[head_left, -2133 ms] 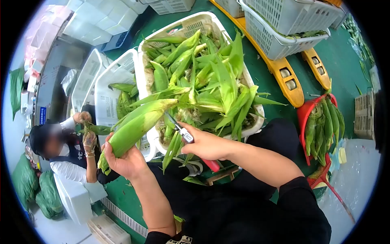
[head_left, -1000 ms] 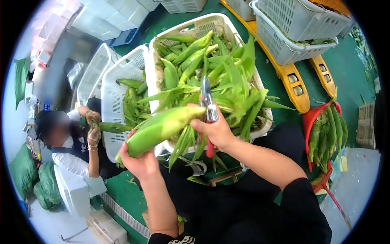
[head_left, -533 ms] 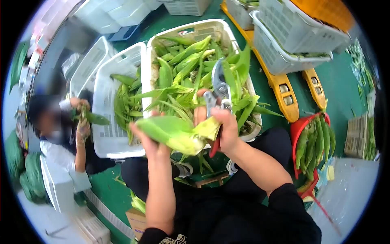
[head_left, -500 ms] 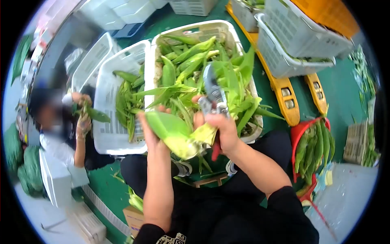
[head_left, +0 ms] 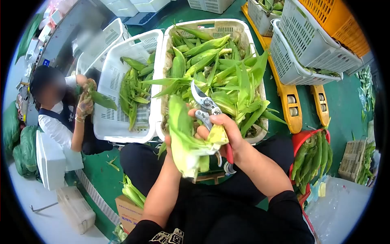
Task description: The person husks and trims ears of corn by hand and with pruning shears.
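Note:
An ear of corn in its green husk (head_left: 182,132) stands nearly upright before me, held by my left hand (head_left: 169,148), whose fingers are mostly hidden behind it. My right hand (head_left: 230,132) grips pruning shears (head_left: 207,103) with red handles; their blades point up and away, apart. A pale yellow-green piece of husk or stalk (head_left: 218,135) lies against the right thumb, beside the ear's lower part. Beyond both hands is a white crate (head_left: 163,53) full of corn ears and loose leaves (head_left: 207,53).
Left of it, another white crate (head_left: 109,73) holds fewer ears. A co-worker (head_left: 53,101) at left handles corn. A yellow pallet jack (head_left: 289,101) and stacked crates (head_left: 292,69) stand right. Nearer are a red container (head_left: 297,138) of green ears and a cardboard box (head_left: 128,211).
The ear has swung from slanting to nearly upright, its pale end now lower. The shears have come into clearer view beside it. The camera view has shifted slightly.

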The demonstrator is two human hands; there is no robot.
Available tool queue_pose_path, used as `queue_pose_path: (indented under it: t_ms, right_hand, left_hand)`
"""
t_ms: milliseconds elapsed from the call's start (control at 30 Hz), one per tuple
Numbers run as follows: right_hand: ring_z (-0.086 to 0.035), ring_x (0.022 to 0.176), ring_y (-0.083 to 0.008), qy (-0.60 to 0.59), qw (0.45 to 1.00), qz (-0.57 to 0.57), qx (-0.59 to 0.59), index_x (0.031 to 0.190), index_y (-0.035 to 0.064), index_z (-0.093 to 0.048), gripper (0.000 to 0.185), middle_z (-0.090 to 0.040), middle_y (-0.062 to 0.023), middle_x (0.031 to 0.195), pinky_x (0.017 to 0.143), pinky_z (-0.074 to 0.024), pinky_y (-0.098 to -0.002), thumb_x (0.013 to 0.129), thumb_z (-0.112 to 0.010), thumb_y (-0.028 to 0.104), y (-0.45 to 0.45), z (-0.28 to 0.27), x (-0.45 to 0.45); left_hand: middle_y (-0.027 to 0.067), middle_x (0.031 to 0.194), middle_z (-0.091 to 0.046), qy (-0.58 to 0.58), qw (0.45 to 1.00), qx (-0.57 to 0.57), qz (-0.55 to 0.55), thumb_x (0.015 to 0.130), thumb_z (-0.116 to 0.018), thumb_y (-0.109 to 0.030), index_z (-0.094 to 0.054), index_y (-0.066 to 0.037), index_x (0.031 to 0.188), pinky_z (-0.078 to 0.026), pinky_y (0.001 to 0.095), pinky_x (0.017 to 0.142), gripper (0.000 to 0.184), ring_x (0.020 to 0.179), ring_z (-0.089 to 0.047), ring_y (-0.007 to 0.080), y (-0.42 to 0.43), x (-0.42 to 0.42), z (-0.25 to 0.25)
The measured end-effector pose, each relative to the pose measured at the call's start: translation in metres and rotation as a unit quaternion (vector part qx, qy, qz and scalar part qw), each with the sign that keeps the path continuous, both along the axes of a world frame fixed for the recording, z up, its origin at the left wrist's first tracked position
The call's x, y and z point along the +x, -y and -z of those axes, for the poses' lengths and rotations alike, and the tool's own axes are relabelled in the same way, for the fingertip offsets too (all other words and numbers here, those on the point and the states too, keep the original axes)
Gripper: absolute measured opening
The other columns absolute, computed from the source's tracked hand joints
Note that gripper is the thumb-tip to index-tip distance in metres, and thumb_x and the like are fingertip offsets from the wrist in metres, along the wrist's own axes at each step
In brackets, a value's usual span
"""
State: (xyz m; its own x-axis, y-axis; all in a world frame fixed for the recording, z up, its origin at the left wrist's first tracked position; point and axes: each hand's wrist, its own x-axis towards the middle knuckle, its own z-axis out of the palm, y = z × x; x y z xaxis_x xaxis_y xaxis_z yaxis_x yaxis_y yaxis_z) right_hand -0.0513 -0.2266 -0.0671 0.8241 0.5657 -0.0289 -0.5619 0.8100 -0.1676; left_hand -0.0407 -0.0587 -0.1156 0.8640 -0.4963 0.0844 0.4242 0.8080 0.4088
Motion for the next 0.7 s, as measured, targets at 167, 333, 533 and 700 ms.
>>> queue_pose_path:
  t_ms: [167,333,533,700]
  right_hand:
    - [-0.067,0.092,-0.0267,-0.018,0.977,0.190,-0.091,0.138,0.0047,-0.045,0.060,-0.067,-0.0114,0.093,0.083,-0.0572,-0.0396,0.090,-0.053,0.040,0.008,-0.010,0.013]
    - [-0.062,0.074,-0.0201,0.005,0.981,0.178,-0.076,0.140,0.0048,-0.043,0.060,-0.066,-0.0070,0.085,0.071,-0.0539,-0.0339,0.090,-0.058,0.034,0.013,0.001,0.012]
    - [-0.067,0.094,-0.0249,-0.049,0.919,0.387,-0.060,0.125,0.0040,-0.058,0.044,-0.068,-0.0093,0.103,0.083,-0.0566,-0.0378,0.094,-0.055,0.035,0.043,-0.015,0.035]
    - [-0.060,0.117,-0.0282,-0.008,0.801,0.591,-0.094,0.120,0.0066,-0.061,0.038,-0.063,-0.0148,0.127,0.103,-0.0463,-0.0510,0.096,-0.057,0.036,0.158,0.008,0.035]
  left_hand:
    - [0.0146,0.145,-0.046,-0.093,0.995,0.035,0.005,0.080,-0.072,-0.047,-0.038,-0.004,0.146,-0.041,0.0498,0.110,0.086,0.130,-0.049,0.0328,-0.021,0.004,0.007]
    - [0.0130,0.136,-0.055,-0.221,0.964,0.122,0.087,0.088,-0.068,-0.053,-0.040,-0.006,0.145,-0.047,0.0443,0.105,0.078,0.124,-0.056,0.0282,-0.006,0.000,-0.023]
    - [0.0190,0.140,-0.049,-0.071,0.988,0.134,0.029,0.072,-0.076,-0.016,-0.032,-0.008,0.147,-0.059,0.0472,0.085,0.087,0.116,-0.060,0.0382,-0.018,-0.010,-0.024]
    - [0.0224,0.148,-0.035,-0.057,0.993,-0.092,0.041,0.081,-0.075,-0.042,-0.018,-0.016,0.157,-0.055,0.0415,0.074,0.098,0.103,-0.060,0.0336,-0.105,-0.030,-0.038]
